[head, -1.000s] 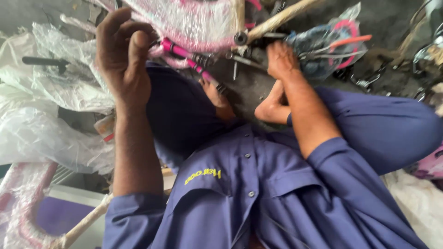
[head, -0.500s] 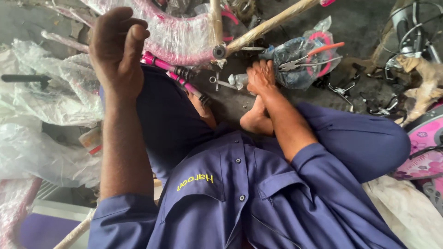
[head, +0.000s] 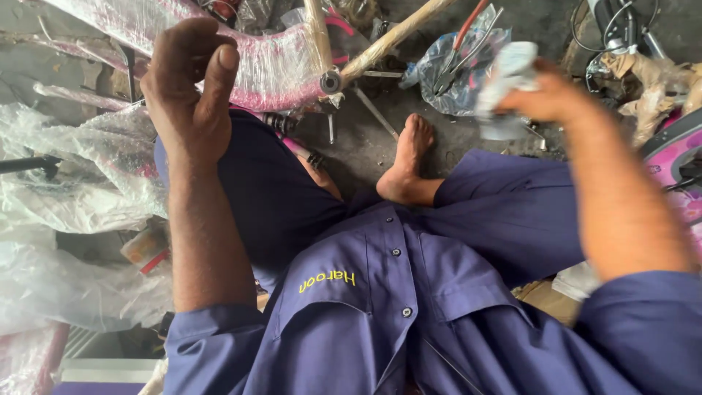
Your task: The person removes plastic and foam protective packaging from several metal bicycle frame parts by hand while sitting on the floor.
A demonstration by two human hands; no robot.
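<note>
I sit on the ground in dark blue clothes, my bare foot [head: 409, 157] stretched out in front. My left hand [head: 186, 91] is raised with its fingers loosely curled and holds nothing I can see; it hovers in front of a pink bicycle frame [head: 270, 62] wrapped in clear plastic. My right hand [head: 545, 95] is lifted at the upper right and grips a small crumpled whitish piece of plastic or cloth [head: 504, 73], blurred by motion.
A clear plastic bag with pliers and small parts [head: 453, 69] lies beyond my foot. Crumpled plastic sheeting [head: 66, 190] piles up on the left. A pink bicycle part [head: 676, 157] and cables [head: 621, 29] sit at the right. Loose bolts lie on the dark floor [head: 358, 146].
My right hand has left the floor near my foot and risen to the right with the whitish piece in it. My left hand has stayed raised.
</note>
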